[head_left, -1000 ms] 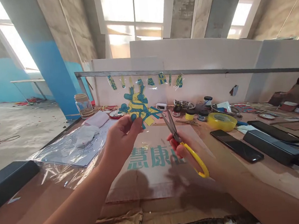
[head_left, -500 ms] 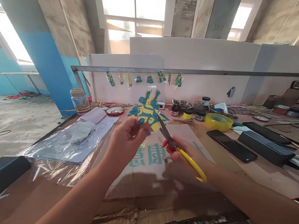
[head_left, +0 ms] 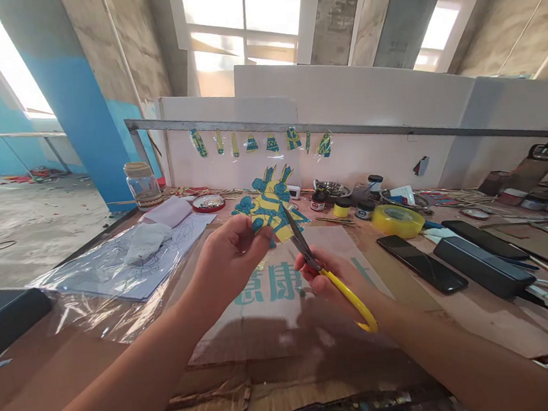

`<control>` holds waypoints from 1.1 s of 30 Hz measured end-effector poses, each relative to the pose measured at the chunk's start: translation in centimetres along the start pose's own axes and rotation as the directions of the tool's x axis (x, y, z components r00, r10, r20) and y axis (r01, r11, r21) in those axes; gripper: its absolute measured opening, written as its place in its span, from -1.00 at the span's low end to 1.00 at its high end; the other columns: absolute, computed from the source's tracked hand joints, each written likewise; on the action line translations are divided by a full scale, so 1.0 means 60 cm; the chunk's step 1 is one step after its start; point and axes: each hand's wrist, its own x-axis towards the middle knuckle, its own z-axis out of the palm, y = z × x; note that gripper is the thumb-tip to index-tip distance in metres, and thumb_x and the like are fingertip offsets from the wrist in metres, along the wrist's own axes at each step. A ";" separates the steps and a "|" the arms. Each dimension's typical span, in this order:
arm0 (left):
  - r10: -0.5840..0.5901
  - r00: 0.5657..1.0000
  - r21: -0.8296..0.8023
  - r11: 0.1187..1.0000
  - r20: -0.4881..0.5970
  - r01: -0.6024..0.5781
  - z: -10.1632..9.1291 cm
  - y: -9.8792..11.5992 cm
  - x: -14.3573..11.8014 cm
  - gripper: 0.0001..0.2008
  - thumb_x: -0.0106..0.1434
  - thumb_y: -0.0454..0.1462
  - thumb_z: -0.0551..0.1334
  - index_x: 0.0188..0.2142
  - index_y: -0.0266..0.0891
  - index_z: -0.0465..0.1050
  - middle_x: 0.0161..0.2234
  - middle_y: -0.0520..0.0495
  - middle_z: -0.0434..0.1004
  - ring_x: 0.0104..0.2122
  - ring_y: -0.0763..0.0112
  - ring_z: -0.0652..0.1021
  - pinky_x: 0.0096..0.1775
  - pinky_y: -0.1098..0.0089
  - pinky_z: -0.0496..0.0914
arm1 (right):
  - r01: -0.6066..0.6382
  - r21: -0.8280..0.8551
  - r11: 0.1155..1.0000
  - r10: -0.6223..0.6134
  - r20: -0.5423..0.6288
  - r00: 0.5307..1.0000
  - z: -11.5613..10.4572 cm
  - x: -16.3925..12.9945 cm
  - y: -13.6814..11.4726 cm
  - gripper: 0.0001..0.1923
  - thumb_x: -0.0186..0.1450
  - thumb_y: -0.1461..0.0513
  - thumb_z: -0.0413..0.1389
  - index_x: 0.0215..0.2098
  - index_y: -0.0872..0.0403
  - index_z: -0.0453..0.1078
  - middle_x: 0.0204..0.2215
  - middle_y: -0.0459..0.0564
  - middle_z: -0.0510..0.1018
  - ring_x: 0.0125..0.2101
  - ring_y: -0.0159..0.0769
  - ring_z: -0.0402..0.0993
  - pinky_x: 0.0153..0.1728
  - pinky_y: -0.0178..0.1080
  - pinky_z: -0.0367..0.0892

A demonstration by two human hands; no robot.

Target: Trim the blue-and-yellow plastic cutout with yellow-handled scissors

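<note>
Pinching a blue-and-yellow cutout point(head_left: 269, 198) by its lower left part between thumb and bent fingers, the left hand point(head_left: 232, 251) holds it up in the air above the middle of the surface point(head_left: 75, 357), its two pointed tips upward. The right hand point(head_left: 329, 271) is closed around the yellow handles of the scissors point(head_left: 338, 286), whose blades slant up and left and overlap the cutout's lower right part in this view; whether metal and cutout touch, I cannot tell.

Beneath both hands lies a white sheet point(head_left: 284, 286) with large teal characters, some hidden by the hands. Left of it, clear plastic point(head_left: 88, 314) covers part of some drawing papers point(head_left: 115, 263), and a crumpled white tissue point(head_left: 149, 242) rests on top. Toward the far left corner stands a glass jar point(head_left: 143, 189), with a red-rimmed lid point(head_left: 208, 203) to its right, nearer the middle of the far edge. Small paint jars point(head_left: 343, 207) stand along that edge, right of the cutout. On the right half of the surface lie a yellow tape roll point(head_left: 398, 220), a black phone point(head_left: 422, 263) and a dark oblong block point(head_left: 483, 266). Behind the far edge, small blue-and-yellow pieces point(head_left: 272, 143) hang in a row from a metal bar point(head_left: 368, 125).
</note>
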 end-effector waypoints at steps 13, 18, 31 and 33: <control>-0.015 0.999 -0.027 1.000 0.032 0.016 0.000 0.006 0.001 -0.78 0.24 -0.12 0.29 -0.43 -0.18 0.40 -0.48 0.01 0.54 -0.42 0.37 0.55 -0.35 0.39 0.42 | -0.043 0.023 0.999 0.044 -0.046 0.998 0.000 0.001 0.008 -0.44 0.15 -0.26 0.22 -0.20 -0.01 0.42 -0.45 -0.10 0.34 -0.46 -0.35 0.21 -0.46 -0.32 0.16; -0.026 0.999 -0.056 0.998 0.043 0.028 0.000 0.009 0.002 -0.80 0.23 -0.12 0.31 -0.40 -0.18 0.43 -0.43 -0.02 0.60 -0.40 0.35 0.57 -0.36 0.38 0.43 | -0.055 0.053 0.997 0.058 -0.047 0.997 0.004 0.002 -0.007 -0.42 0.10 -0.26 0.26 -0.24 0.01 0.40 -0.43 -0.11 0.33 -0.46 -0.37 0.18 -0.46 -0.33 0.15; -0.004 1.000 0.015 1.000 0.010 0.004 -0.006 0.002 0.003 -0.73 0.21 -0.05 0.34 -0.43 -0.16 0.42 -0.51 0.01 0.52 -0.40 0.30 0.57 -0.37 0.36 0.45 | -0.084 0.072 0.994 0.088 -0.049 0.995 0.001 0.005 -0.003 -0.49 0.09 -0.16 0.33 -0.26 0.03 0.40 -0.48 -0.14 0.34 -0.47 -0.40 0.19 -0.47 -0.35 0.11; -0.003 1.000 0.032 0.999 0.012 0.003 -0.006 0.003 0.003 -0.73 0.21 -0.04 0.34 -0.42 -0.17 0.43 -0.50 0.00 0.53 -0.39 0.30 0.58 -0.37 0.37 0.45 | -0.099 0.069 0.993 0.102 -0.046 0.994 0.001 0.005 -0.007 -0.49 0.10 -0.16 0.32 -0.27 0.03 0.40 -0.48 -0.14 0.36 -0.47 -0.39 0.21 -0.47 -0.35 0.12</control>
